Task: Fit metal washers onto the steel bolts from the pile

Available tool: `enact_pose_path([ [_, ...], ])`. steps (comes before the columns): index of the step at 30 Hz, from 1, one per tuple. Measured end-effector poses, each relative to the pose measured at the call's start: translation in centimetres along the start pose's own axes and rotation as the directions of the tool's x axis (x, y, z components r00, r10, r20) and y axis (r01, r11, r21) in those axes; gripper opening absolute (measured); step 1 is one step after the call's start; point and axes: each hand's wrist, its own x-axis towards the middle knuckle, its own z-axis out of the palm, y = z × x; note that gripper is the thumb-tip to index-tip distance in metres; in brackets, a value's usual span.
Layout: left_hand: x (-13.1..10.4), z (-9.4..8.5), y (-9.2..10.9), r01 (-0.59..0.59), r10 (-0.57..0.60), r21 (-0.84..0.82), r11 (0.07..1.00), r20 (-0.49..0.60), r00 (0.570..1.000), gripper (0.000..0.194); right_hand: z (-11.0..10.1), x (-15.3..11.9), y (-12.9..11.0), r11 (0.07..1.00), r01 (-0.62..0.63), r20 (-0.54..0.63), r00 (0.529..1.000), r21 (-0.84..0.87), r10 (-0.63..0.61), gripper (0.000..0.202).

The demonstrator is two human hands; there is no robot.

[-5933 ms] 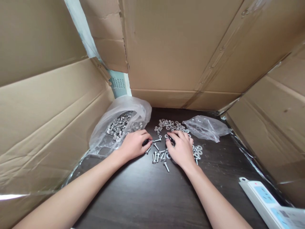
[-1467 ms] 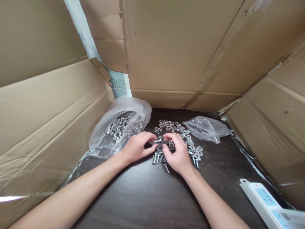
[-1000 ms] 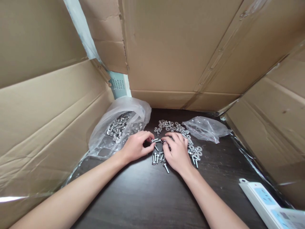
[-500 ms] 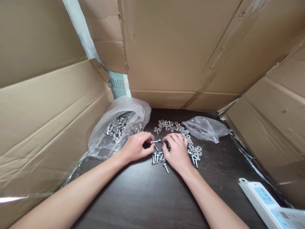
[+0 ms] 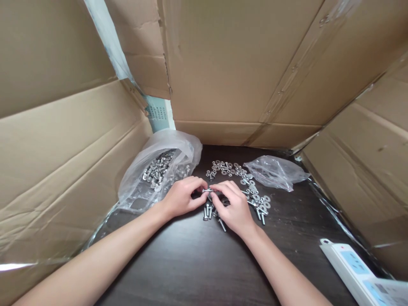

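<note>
My left hand (image 5: 183, 196) pinches a silver bolt (image 5: 206, 190) between thumb and fingertips, its shank lying level and pointing right. At the bolt's free end, the thumb and fingertips of my right hand (image 5: 235, 207) close together; whether a small part sits between them is hidden. Below the two hands, several loose bolts (image 5: 208, 211) lie on the dark table (image 5: 178, 263). Beyond and beside my right hand spread flat washers (image 5: 265, 202), small nuts (image 5: 238, 170) and more bolts (image 5: 260, 215).
An open plastic bag (image 5: 188, 142) full of bolts (image 5: 157, 168) stands behind my left hand. A flattened clear bag (image 5: 276, 170) lies at the back right. Cardboard walls (image 5: 236, 63) enclose the table, and a white power strip (image 5: 347, 263) sits at the near right.
My right hand has moved left from among the loose parts to the bolt's free end, its fingertips closing there. My left hand holds the bolt in nearly the same place.
</note>
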Motion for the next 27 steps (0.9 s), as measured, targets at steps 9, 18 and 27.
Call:
enact_pose_path([
  [9, 0.08, 0.10, 0.07, 0.004, -0.004, 0.018, 1.000, 0.021, 1.000, 0.011, 0.10, -0.06, 0.09, 1.000, -0.010, -0.005, 1.000, 0.009, 0.010, 0.015],
  [18, 0.10, 0.03, -0.06, -0.004, 0.003, 0.033, 0.999, 0.052, 0.999, 0.016, 0.22, -0.07, 0.63, 1.000, 0.010, 0.007, 1.000, 0.005, -0.010, 0.015],
  [27, 0.07, 0.08, -0.04, -0.006, 0.004, 0.063, 0.998, 0.030, 1.000, 0.012, 0.19, -0.19, 0.46, 0.999, -0.031, 0.030, 0.999, 0.032, 0.030, 0.013],
])
